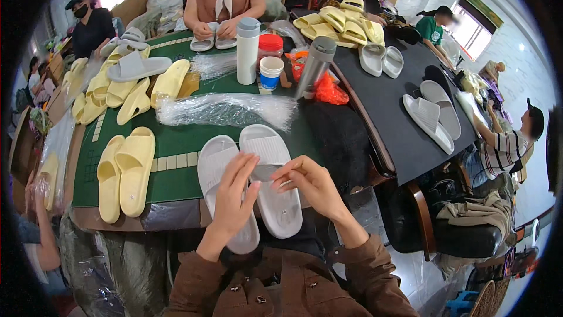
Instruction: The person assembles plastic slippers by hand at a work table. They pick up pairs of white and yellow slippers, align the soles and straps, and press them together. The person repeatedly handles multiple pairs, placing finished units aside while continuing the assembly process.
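To the left of both hands, a pair of pale yellow foam slippers with broad straps (pixel 136 170) lies side by side, apart from the grip. Next comes a light grey ribbed-strap slipper (pixel 216 165), directly under the left hand (pixel 231 191). That hand is loosely spread, fingers extended over the slipper's inner side, clasping nothing visible; whether its fingertips touch is unclear. Just beyond the hands lies a bundle of clear, glossy plastic strands (pixel 226 110). The matching light grey slipper (pixel 279 204) sits between and below the 2 hands, toe pointing away, its strap opening beside the right fingertips. The right hand (pixel 308 185) has bent fingers brought near its thumb; I cannot tell whether they pinch anything thin.

For careful handling, the 2 grey slippers are best kept level and toe-aligned, with the left hand steadying their inner edges and the right fingertips working lightly by the strap opening. Both heels reach past the table's near edge, so downward pressure could tip them.
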Demonstrator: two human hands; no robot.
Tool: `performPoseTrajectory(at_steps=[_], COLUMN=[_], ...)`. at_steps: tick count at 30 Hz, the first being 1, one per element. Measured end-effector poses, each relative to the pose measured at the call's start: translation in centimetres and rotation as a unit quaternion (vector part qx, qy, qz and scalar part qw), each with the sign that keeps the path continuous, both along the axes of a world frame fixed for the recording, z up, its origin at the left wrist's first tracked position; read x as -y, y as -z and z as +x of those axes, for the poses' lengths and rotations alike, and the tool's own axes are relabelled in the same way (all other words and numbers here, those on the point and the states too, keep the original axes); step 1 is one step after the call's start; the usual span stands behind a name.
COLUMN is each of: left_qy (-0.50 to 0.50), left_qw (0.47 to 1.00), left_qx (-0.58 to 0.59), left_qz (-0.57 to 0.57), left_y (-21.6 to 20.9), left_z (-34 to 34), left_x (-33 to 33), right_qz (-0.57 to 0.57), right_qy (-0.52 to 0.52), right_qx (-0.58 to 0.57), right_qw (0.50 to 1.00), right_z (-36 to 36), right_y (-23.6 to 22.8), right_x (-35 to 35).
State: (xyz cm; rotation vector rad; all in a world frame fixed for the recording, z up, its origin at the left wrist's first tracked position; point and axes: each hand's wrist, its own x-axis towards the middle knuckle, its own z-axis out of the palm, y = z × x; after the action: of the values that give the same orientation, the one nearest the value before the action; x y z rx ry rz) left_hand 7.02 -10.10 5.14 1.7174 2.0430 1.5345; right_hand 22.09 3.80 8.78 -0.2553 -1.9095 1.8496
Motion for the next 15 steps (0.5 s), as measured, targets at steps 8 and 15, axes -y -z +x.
performPoseTrajectory(at_steps=[8, 15], left_qy=[0.228, 0.253], left_qw=[0.895, 0.880], left_qx=[0.380, 0.398], left_qz=[0.051, 0.059], left_y=[-1.9, -1.5], left_z=[3.5, 2.7], left_x=[2.3, 3.2], right_qz=[-0.108, -0.203], right_qy=[-0.052, 0.003], right_qx=[-0.119, -0.106], right_qw=[0.986, 0.973], right_z=[-0.1, 0.9], right_y=[-1.6, 1.2], right_x=[0.9, -0.5])
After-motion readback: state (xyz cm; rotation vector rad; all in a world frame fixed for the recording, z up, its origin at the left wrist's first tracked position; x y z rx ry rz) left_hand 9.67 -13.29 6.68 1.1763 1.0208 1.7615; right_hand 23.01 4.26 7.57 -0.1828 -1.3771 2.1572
